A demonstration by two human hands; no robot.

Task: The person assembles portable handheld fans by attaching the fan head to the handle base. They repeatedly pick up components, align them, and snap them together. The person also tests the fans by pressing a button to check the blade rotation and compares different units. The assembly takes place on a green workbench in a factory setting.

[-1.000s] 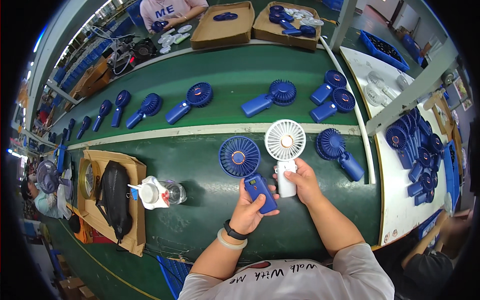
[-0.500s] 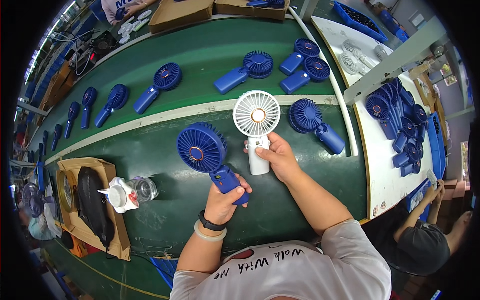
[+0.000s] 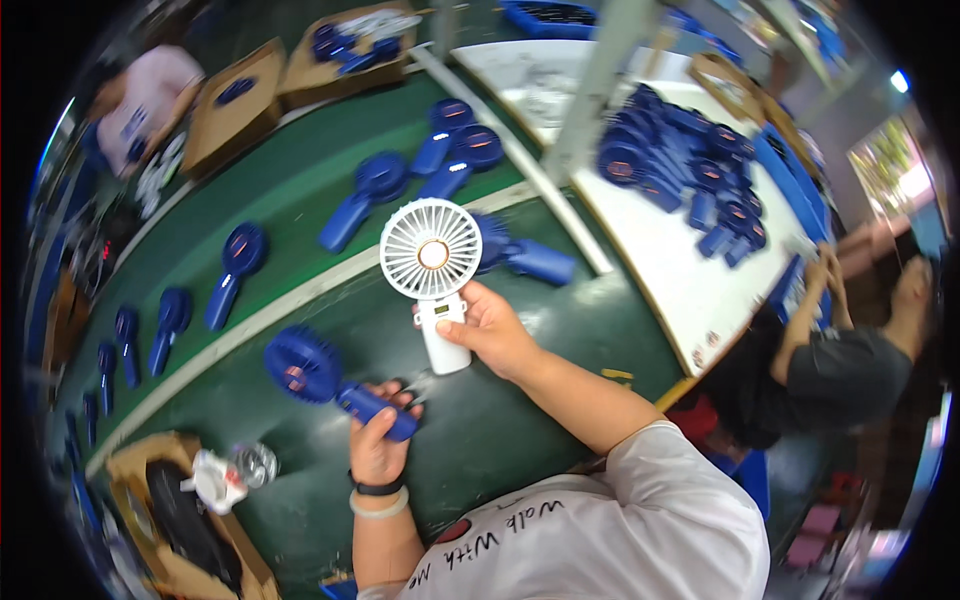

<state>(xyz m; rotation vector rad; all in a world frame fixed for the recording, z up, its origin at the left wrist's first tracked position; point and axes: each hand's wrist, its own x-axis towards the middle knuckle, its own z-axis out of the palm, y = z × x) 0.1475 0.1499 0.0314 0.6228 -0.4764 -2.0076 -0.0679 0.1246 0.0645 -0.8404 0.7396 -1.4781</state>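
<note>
My left hand (image 3: pixel 378 445) is closed around the handle of a blue handheld fan (image 3: pixel 303 367), whose round head leans to the left over the green table. In my right hand (image 3: pixel 495 332) is a white handheld fan (image 3: pixel 445 345), held nearly upright, its grille toward me and my thumb on the front of the handle. Behind the white fan another blue fan (image 3: pixel 540 262) lies on the table, its head partly hidden by the white one.
Blue fans (image 3: pixel 240 262) lie in a row along the green belt (image 3: pixel 290 200). At the right, a white table (image 3: pixel 655 280) bears a pile of blue fans (image 3: pixel 690 165). Cardboard box (image 3: pixel 120 470) and clear jar (image 3: pixel 256 464) stand at the left. A co-worker (image 3: pixel 850 375) sits at right.
The view has swung to the right, so the surroundings sit further left in it. The blue fan in my left hand tilts further over, away from the white one. Both fans stay held.
</note>
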